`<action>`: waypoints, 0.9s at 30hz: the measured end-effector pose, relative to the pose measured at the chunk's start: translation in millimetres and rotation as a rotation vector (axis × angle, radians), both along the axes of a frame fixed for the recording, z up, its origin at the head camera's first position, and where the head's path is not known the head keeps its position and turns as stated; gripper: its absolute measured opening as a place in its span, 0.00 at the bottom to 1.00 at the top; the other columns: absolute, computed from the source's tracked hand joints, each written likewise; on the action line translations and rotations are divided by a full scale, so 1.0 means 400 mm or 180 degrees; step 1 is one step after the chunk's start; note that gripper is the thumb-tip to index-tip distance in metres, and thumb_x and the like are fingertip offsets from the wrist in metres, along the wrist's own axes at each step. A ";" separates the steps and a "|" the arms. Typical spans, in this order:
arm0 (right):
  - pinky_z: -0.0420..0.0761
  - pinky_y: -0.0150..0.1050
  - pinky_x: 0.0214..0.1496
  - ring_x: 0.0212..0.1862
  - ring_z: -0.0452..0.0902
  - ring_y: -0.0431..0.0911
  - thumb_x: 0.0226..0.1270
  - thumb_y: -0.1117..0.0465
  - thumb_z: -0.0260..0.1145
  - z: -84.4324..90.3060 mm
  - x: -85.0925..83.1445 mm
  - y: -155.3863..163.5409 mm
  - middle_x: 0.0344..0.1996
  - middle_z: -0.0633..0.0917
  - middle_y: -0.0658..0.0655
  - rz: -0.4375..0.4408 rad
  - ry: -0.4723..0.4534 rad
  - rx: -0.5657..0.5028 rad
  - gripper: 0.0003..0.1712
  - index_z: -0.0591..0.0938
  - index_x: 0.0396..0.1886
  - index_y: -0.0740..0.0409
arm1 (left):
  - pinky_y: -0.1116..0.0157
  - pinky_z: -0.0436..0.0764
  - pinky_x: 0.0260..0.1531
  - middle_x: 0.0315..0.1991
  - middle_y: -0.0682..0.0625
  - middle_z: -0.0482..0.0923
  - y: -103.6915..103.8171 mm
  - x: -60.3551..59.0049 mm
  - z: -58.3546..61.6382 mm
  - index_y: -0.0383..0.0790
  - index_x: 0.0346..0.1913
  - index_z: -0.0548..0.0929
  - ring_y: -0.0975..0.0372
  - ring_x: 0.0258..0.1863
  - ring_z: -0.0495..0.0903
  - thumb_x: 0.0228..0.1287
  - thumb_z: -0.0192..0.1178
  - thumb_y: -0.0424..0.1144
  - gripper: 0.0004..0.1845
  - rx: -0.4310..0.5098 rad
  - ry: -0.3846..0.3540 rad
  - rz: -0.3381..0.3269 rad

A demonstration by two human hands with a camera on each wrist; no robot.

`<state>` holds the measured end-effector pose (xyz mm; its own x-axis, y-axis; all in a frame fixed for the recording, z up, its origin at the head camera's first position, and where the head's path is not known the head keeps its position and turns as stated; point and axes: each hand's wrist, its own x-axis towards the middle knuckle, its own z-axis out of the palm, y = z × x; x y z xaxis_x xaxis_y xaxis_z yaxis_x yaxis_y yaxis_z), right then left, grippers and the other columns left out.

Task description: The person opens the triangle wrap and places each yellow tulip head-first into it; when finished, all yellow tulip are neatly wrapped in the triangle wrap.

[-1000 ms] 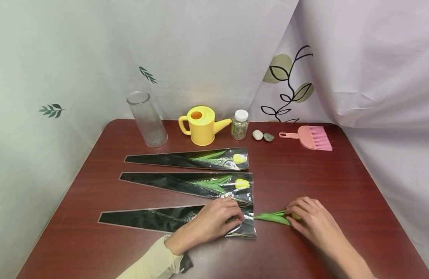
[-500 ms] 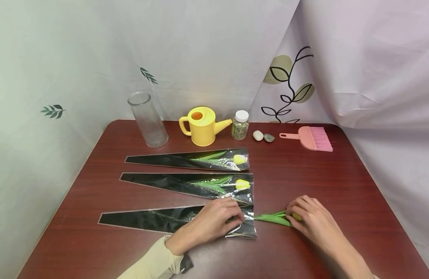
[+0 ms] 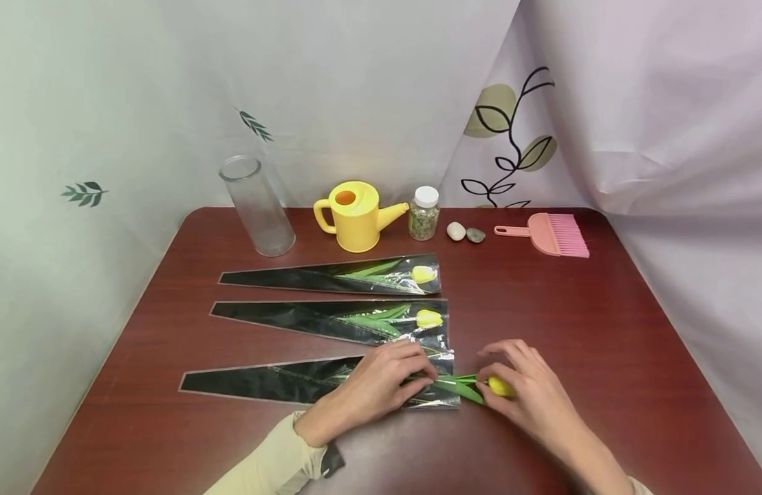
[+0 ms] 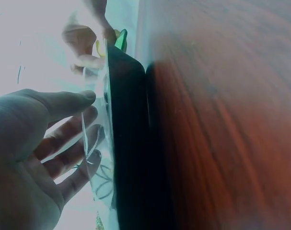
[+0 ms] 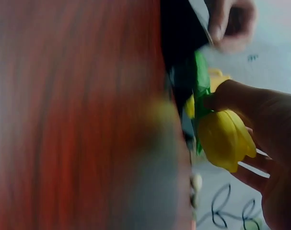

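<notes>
My right hand pinches a yellow tulip just below its bloom, the green leaves pointing left. The stem end and part of the leaves lie within the wide mouth of the nearest flower sleeve, black-backed with a clear front. At that mouth my left hand pinches the clear film, lifted off the black backing in the left wrist view. Beyond it lie two more sleeves, a middle one and a far one, each holding a yellow tulip.
Along the back stand a clear glass vase, a yellow watering can and a white-capped jar. Two pebbles and a pink brush lie to their right. Fabric walls surround the table's back and sides.
My right hand has moved left with the tulip, bringing its leaves into the sleeve's mouth and the bloom closer. The left hand stays at the mouth. The head view has tilted slightly.
</notes>
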<state>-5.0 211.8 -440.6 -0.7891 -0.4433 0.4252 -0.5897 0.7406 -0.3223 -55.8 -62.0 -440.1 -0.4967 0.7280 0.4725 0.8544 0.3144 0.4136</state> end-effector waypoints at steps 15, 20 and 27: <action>0.69 0.46 0.47 0.54 0.69 0.44 0.49 0.60 0.75 -0.023 0.001 -0.075 0.51 0.77 0.46 0.0056 -0.0202 -0.0098 0.09 0.85 0.30 0.44 | 0.74 0.75 0.43 0.37 0.62 0.77 0.005 -0.005 -0.002 0.49 0.38 0.85 0.73 0.40 0.75 0.62 0.69 0.38 0.04 0.0060 0.0145 -0.0164; 0.71 0.47 0.49 0.52 0.68 0.46 0.45 0.60 0.79 -0.030 -0.002 -0.078 0.50 0.77 0.48 0.0010 -0.0108 -0.0151 0.11 0.87 0.28 0.43 | 0.74 0.75 0.43 0.37 0.62 0.77 0.005 -0.006 -0.005 0.49 0.38 0.85 0.73 0.40 0.75 0.61 0.69 0.37 0.04 0.0084 0.0105 -0.0187; 0.68 0.47 0.51 0.53 0.67 0.49 0.45 0.61 0.78 -0.037 -0.004 -0.078 0.52 0.77 0.52 -0.0029 -0.0169 -0.0244 0.10 0.87 0.28 0.43 | 0.76 0.74 0.43 0.37 0.61 0.78 0.008 -0.005 -0.006 0.47 0.38 0.85 0.73 0.39 0.75 0.61 0.69 0.36 0.04 0.0184 0.0079 -0.0257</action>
